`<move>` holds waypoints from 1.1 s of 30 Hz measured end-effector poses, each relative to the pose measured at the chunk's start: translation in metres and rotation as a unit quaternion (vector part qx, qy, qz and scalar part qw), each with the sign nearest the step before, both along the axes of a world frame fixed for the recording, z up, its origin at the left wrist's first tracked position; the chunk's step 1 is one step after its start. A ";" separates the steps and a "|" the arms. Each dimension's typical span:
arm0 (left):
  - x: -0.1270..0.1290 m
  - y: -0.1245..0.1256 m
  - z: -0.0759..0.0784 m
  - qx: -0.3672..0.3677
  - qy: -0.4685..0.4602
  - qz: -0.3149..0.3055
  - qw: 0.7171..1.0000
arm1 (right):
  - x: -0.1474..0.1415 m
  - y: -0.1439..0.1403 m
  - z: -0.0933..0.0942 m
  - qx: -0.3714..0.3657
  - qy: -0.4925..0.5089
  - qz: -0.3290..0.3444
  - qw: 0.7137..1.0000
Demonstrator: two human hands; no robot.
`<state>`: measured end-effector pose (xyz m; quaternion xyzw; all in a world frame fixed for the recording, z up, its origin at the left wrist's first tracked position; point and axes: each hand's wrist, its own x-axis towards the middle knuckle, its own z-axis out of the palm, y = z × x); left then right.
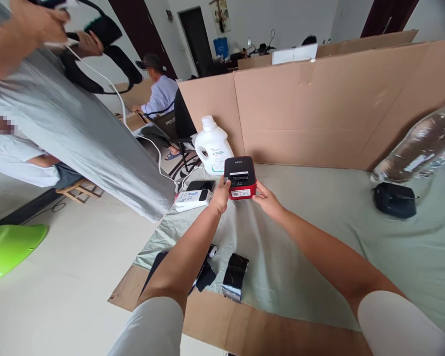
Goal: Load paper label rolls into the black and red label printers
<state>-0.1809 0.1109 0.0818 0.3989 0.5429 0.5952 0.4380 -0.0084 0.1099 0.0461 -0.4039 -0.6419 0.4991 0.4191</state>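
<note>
While both arms are reaching out, the left hand [220, 195] and right hand [266, 199] are gripping the small red-and-black plastic box printer [240, 178] from opposite sides, fingers closed against it, sitting upright on the green-clothed bench [319, 237].

The clear plastic roll [422, 148] runs off the right edge, and the printer [240, 177] label is probably too small to read.
</note>
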 end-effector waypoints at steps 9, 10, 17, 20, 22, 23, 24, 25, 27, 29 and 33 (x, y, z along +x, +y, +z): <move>0.128 -0.123 -0.002 0.021 0.046 -0.099 0.994 | 0.153 -0.151 0.016 0.038 -0.036 -0.088 0.995; 0.138 -0.137 -0.007 0.012 0.045 -0.109 0.993 | 0.164 -0.166 0.011 0.039 -0.041 -0.102 0.993; 0.182 -0.193 -0.033 -0.082 0.071 -0.164 0.980 | 0.201 -0.237 -0.012 0.008 -0.068 -0.174 0.982; 0.188 -0.200 -0.039 -0.091 0.098 -0.179 0.975 | 0.203 -0.250 -0.024 -0.005 -0.056 -0.193 0.980; 0.189 -0.203 -0.043 -0.087 0.106 -0.182 0.974 | 0.201 -0.255 -0.033 -0.005 -0.054 -0.207 0.977; 0.189 -0.204 -0.045 -0.083 0.105 -0.183 0.974 | 0.200 -0.256 -0.036 -0.001 -0.058 -0.214 0.975; 0.188 -0.205 -0.046 -0.077 0.104 -0.184 0.974 | 0.199 -0.258 -0.039 0.006 -0.066 -0.222 0.973; 0.188 -0.206 -0.047 -0.069 0.103 -0.186 0.975 | 0.198 -0.258 -0.040 0.013 -0.078 -0.228 0.970; 0.186 -0.206 -0.047 -0.052 0.105 -0.192 0.974 | 0.197 -0.257 -0.039 0.034 -0.114 -0.235 0.965; 0.184 -0.204 -0.048 -0.035 0.100 -0.199 0.974 | 0.197 -0.251 -0.033 0.070 -0.160 -0.247 0.953; 0.178 -0.192 -0.049 -0.031 0.070 -0.176 0.981 | 0.199 -0.229 -0.016 0.200 -0.249 -0.262 0.911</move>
